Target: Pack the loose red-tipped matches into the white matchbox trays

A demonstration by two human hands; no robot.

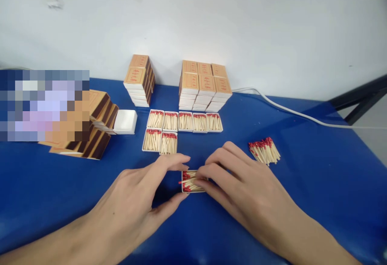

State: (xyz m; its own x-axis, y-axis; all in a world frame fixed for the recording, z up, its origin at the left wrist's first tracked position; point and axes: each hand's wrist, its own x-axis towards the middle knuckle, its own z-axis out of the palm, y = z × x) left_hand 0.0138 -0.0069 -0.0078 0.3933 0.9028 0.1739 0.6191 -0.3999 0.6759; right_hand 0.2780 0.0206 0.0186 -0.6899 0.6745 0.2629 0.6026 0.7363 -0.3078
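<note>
A small white matchbox tray [196,192] lies in front of me, filled with red-tipped matches [188,185]. One match sticks out over its left end. My left hand [134,190] holds the tray, thumb at the near side and forefinger at the far side. Over the tray's right end, the fingers of my right hand [244,180] are pinched on matches, hiding that part. To the right rests a loose pile of matches [265,151]. Just beyond my hands sit several filled trays [185,122] in two rows, their red heads pointing away from me.
Stacked closed matchboxes [207,85] stand at the back, with another stack [139,80] left of them. More matchboxes [96,136] lie at the left beside a white tray piece [125,121] and a blurred patch. A white cable [290,114] crosses the blue table [317,184].
</note>
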